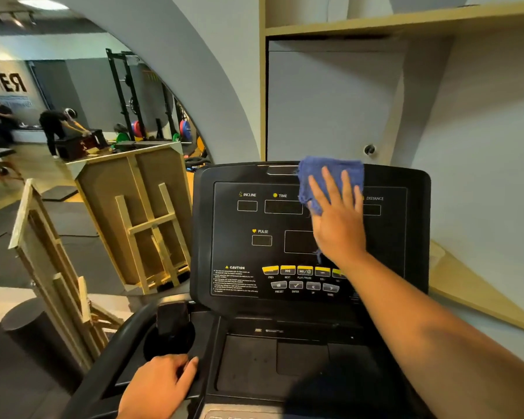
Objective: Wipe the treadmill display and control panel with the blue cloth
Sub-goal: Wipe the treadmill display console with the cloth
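Observation:
The black treadmill display [254, 219] faces me, with labels for incline, time, pulse and distance and a row of yellow and grey buttons [288, 278] below. My right hand [338, 220] lies flat with spread fingers on the blue cloth [318, 173], pressing it against the upper right of the display. The cloth sticks out above and left of my fingers and covers part of the top edge. My left hand [161, 385] grips the edge of the lower console tray [248, 364] beside a round cup holder [170, 340].
Wooden crates and frames [139, 213] stand left of the treadmill. A large arched mirror [73, 116] shows a gym with racks, weight plates and people. A grey wall [330, 101] and wooden shelving [406, 19] rise right behind the display.

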The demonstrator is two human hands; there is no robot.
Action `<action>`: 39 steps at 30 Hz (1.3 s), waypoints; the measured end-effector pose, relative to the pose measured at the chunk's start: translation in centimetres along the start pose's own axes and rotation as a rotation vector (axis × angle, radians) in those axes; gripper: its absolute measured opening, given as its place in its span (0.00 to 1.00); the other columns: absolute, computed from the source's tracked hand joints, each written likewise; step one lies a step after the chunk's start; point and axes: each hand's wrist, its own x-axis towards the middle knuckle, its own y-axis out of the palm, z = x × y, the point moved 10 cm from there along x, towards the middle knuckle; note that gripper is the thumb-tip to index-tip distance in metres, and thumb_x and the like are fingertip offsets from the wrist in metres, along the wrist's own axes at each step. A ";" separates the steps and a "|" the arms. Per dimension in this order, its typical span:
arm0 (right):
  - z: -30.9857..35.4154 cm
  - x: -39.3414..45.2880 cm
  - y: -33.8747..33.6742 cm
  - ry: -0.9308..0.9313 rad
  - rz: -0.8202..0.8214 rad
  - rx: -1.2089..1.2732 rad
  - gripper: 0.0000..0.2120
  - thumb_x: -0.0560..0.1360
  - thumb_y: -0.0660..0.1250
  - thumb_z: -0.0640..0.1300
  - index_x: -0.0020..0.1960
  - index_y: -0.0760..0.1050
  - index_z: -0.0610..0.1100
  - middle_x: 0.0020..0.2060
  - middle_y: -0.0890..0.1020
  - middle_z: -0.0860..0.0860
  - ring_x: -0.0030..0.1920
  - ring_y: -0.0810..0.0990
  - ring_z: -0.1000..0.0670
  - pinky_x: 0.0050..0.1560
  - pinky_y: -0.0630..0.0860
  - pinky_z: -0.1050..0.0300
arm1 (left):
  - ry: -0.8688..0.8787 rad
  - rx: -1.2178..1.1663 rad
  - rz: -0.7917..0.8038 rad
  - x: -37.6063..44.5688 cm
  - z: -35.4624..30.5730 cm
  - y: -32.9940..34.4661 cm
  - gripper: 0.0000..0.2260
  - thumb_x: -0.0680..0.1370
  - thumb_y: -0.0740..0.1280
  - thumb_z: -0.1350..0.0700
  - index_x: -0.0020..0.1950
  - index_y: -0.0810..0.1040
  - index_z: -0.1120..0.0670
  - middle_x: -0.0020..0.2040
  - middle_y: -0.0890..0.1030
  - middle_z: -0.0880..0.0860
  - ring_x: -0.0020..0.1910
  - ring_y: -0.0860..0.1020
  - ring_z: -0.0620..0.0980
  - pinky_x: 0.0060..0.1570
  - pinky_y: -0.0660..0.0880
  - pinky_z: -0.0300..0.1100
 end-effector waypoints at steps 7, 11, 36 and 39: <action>2.1 -6.6 1.9 -0.064 0.020 0.006 0.30 0.81 0.53 0.55 0.81 0.54 0.51 0.81 0.54 0.46 0.81 0.47 0.36 0.77 0.50 0.32 | -0.043 -0.018 0.044 0.1 0.1 0.2 0.19 0.78 0.58 0.32 0.49 0.83 0.40 0.45 0.85 0.39 0.46 0.81 0.37 0.52 0.77 0.36; 4.0 -2.7 1.5 -0.238 0.037 -0.004 0.31 0.79 0.58 0.52 0.80 0.57 0.51 0.81 0.57 0.48 0.81 0.49 0.38 0.78 0.49 0.36 | -0.067 0.009 0.044 0.3 0.2 0.3 0.19 0.78 0.58 0.32 0.52 0.84 0.39 0.50 0.85 0.39 0.44 0.77 0.36 0.50 0.72 0.34; -11.4 -10.1 -0.4 0.269 0.008 0.031 0.30 0.81 0.48 0.53 0.82 0.51 0.51 0.82 0.52 0.47 0.81 0.44 0.40 0.77 0.53 0.33 | -0.112 -0.022 0.021 1.2 -0.1 0.2 0.12 0.80 0.63 0.36 0.41 0.83 0.34 0.52 0.82 0.36 0.55 0.79 0.38 0.57 0.70 0.32; -6.6 -14.5 2.0 0.070 0.096 0.026 0.32 0.81 0.55 0.54 0.82 0.49 0.54 0.82 0.50 0.48 0.81 0.44 0.39 0.77 0.50 0.33 | -0.098 -0.028 0.031 0.8 -0.2 0.0 0.13 0.79 0.62 0.34 0.41 0.84 0.34 0.46 0.82 0.37 0.46 0.77 0.36 0.51 0.71 0.32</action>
